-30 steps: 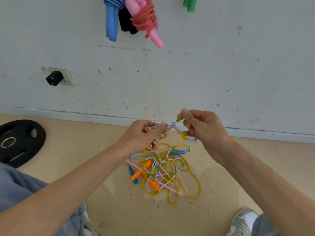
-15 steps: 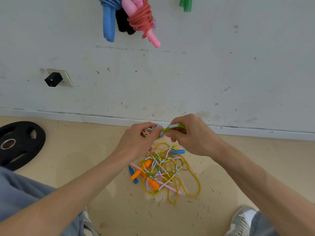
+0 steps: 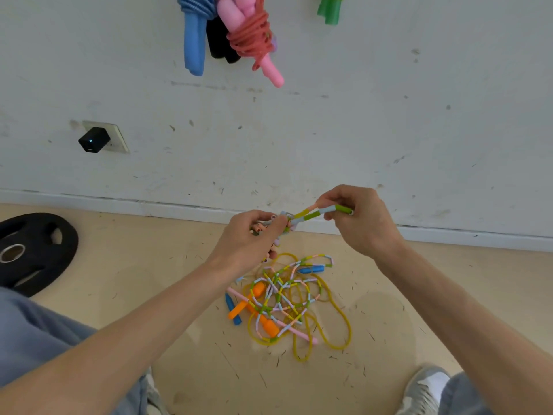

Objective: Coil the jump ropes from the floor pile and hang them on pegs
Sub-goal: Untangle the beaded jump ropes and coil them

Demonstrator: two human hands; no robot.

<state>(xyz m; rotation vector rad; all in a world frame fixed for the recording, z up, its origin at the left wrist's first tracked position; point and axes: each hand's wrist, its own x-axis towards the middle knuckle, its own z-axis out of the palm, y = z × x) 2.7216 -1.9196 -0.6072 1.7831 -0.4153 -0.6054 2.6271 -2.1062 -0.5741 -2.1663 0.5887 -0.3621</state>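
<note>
left hand point(image 3: 254, 238) is curled round a small bundle of the beaded rope point(image 3: 311, 215), up off the floor in front of the skirting. right hand point(image 3: 356, 220) pinches the next stretch of that rope between thumb and fingertips, and a short run spans the two hands. looks like a coiling turn in hand, i'd judge.

down below, the floor pile point(image 3: 287, 298) is far from gone – the rest of the beaded rope trails into it, tangled with a yellow rope point(image 3: 338, 319), two orange handles point(image 3: 257, 290), blue handles point(image 3: 312, 269) and a pink handle point(image 3: 239, 296).

up on the wall there's work already banked: a blue rope point(image 3: 194, 40), something black point(image 3: 221, 46), a pink-handled rope point(image 3: 251, 40) wound in red cord, and a green one point(image 3: 329, 10) at the top edge. the pegs themselves are out of view above.

so, my read – several ropes hung, one part-coiled, and at least the yellow one untouched on the floor. the beaded rope has plenty of length left in the knot, and it may snag on the yellow loops as it comes up.

off to the left, a black weight plate point(image 3: 36, 250) lies on the floor, and a black plug point(image 3: 92, 140) sits in the wall socket.
</note>
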